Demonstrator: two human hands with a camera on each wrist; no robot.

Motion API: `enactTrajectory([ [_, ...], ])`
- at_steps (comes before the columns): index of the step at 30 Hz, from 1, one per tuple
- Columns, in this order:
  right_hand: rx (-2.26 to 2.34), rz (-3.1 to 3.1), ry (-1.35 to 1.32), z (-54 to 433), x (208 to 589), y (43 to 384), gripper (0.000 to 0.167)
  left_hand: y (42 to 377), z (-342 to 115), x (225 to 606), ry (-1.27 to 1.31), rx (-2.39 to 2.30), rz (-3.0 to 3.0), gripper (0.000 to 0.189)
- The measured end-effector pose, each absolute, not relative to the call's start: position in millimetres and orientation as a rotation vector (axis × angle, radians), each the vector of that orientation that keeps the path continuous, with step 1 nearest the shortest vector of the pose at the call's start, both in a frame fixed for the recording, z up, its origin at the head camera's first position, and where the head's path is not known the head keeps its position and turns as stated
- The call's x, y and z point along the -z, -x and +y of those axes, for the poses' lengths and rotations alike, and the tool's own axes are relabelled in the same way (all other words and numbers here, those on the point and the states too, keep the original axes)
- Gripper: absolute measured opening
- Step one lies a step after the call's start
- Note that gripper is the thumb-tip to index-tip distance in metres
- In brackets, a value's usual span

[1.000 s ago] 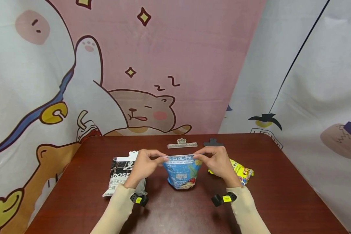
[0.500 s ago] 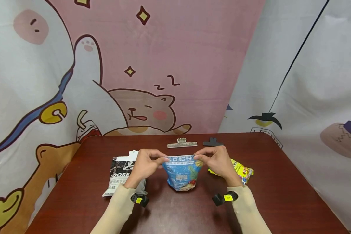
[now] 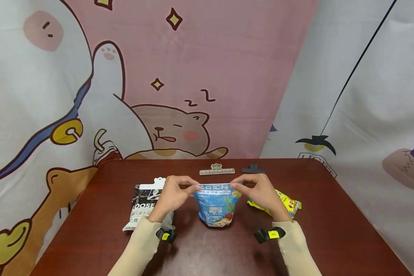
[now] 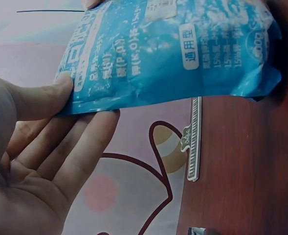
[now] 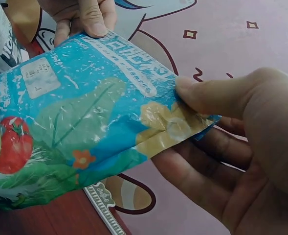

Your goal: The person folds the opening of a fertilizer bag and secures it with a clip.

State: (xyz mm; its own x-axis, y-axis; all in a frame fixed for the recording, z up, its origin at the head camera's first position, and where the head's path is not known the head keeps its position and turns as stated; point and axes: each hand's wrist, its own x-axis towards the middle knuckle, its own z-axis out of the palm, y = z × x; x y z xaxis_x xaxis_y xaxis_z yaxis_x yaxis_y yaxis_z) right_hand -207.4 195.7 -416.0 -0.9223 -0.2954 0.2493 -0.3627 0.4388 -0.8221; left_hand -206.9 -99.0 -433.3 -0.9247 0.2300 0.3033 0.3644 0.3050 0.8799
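A blue plastic bag printed with white lettering and vegetables stands upright at the middle of the table. My left hand pinches its top left corner, thumb in front and fingers behind, as the left wrist view shows closely. At the top right corner my right hand pinches it the same way. Between the two hands the top edge is stretched straight. In the right wrist view the bag shows a tomato and leafy greens on its front.
Left of the hands lies a black and white bag with a white clip on its top. A yellow bag lies behind the right forearm. Near the table's back edge are a ruler-patterned clip and a black clip.
Both hands keep their pinch on the blue bag. The whole head view has shifted slightly; the bag's top looks a little flatter and its front turned slightly more toward the camera.
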Motion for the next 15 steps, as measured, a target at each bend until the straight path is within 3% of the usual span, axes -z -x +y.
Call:
enactTrajectory([
  [15,-1.412,-2.729,-0.615,203.8,406.2,229.2,0.029,206.1,-97.7,432.9,0.469,1.594,-2.47,0.007],
])
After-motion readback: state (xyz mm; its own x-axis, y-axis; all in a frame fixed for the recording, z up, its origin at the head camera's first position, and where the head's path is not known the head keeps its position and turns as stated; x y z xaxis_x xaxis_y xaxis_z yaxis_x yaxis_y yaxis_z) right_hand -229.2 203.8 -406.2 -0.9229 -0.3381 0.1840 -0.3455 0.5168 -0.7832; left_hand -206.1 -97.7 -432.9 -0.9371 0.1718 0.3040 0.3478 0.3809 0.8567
